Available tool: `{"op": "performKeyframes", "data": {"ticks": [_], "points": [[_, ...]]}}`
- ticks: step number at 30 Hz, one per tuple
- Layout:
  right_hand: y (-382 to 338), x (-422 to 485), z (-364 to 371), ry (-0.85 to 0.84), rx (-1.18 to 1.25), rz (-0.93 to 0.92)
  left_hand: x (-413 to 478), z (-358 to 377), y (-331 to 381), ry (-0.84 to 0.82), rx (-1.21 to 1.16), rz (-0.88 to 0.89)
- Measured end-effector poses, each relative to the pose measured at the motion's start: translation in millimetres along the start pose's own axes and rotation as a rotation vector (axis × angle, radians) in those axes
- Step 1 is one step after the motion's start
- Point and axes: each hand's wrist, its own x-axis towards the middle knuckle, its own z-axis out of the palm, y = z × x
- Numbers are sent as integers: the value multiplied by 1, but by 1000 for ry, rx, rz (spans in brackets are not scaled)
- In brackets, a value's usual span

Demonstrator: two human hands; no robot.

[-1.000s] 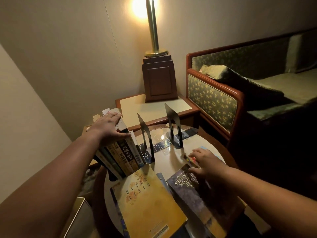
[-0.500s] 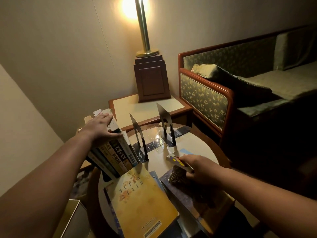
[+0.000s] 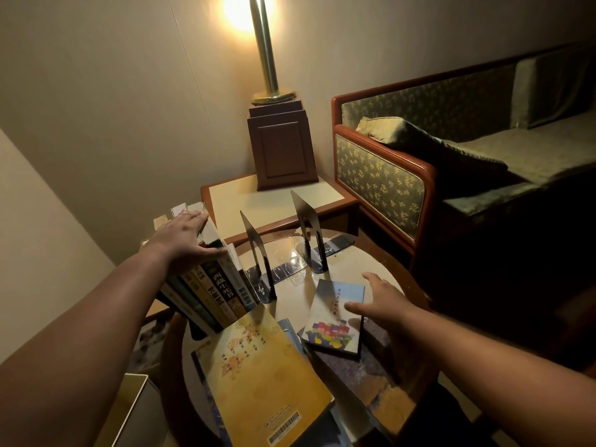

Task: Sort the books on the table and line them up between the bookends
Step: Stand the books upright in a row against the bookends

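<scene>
My left hand (image 3: 183, 237) lies over the tops of a row of upright books (image 3: 213, 291) that leans at the left of the round table, thumb against its right side. Two black metal bookends (image 3: 258, 262) (image 3: 308, 233) stand behind, with nothing between them. A small book with coloured blocks on its cover (image 3: 335, 317) lies on a large dark book (image 3: 371, 369). My right hand (image 3: 383, 301) hovers open with spread fingers at the small book's right edge. A yellow book (image 3: 258, 375) lies flat in front.
The round table's wooden rim (image 3: 416, 285) is close to a green patterned sofa (image 3: 380, 182) at the right. Behind stands a square side table (image 3: 274, 198) with a lamp base (image 3: 280, 150). An open box (image 3: 129, 411) sits low at the left.
My right hand lifted the small colourful book off the dark book, then set it down flat and opened. My left hand stayed on the row of books.
</scene>
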Motion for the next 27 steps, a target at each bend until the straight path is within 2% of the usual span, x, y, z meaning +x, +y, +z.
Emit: {"op": "performKeyframes", "data": {"ticks": [3,9,11,13,16,18,21,24,27], "points": [[-1,8,-2,-60,110,42,2,1,-1,2,4,2],[-12,8,-7,52,117,-13,4,3,-2,19,8,5],[-21,8,-14,86,243,-3,4,2,-1,17,6,3],[-40,0,-29,51,471,-14,3,2,-1,14,5,2],[-76,-12,-51,-2,680,-161,3,1,0,10,1,-2],[-101,-16,-61,85,664,-324,3,1,0,12,3,3],[-141,-18,-69,318,598,-506,2,1,0,18,7,5],[-181,-18,-73,613,525,-603,2,1,-1,6,3,3],[-212,-8,-70,801,463,-662,2,1,-1,6,2,6]]}}
